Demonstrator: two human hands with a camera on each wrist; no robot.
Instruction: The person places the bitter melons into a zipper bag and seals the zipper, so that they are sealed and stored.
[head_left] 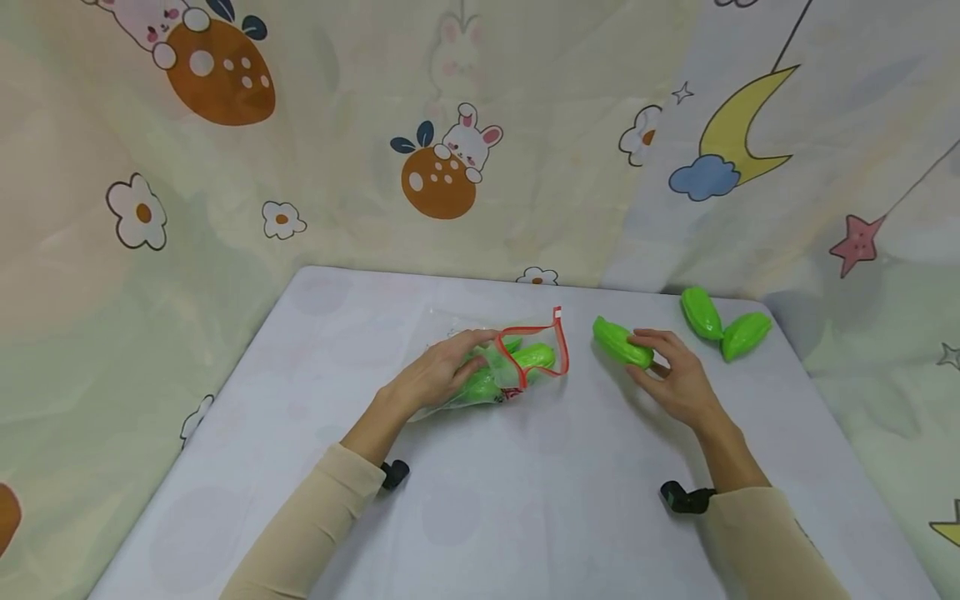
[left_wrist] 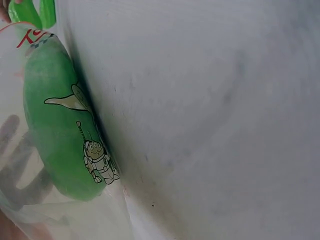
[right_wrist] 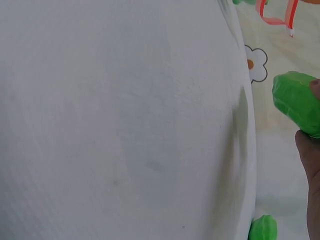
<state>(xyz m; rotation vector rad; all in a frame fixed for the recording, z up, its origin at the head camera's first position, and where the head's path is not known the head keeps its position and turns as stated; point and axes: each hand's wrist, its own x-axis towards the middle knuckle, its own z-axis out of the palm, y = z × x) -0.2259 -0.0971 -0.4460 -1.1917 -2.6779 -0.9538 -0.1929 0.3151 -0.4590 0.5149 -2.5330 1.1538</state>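
Note:
A clear zip bag (head_left: 427,333) with a red zip edge lies on the table, printed with cartoon figures. Several green ribbed toy fruits (head_left: 480,387) show inside it; one toy fruit (left_wrist: 55,125) fills much of the bag in the left wrist view. My left hand (head_left: 438,371) holds the bag near its gaping mouth, fingers and thumb bent on the film. Right of the mouth, my right hand (head_left: 678,383) pinches another green ribbed toy fruit (head_left: 617,340) between thumb and fingers, above the table.
Two more green toy fruits, one left (head_left: 701,313) and one right (head_left: 746,336), lie at the table's back right corner. A white cloth covers the table (head_left: 525,517). Behind it hangs a patterned curtain (head_left: 337,167). Dark wrist cameras (head_left: 686,498) sit on both wrists.

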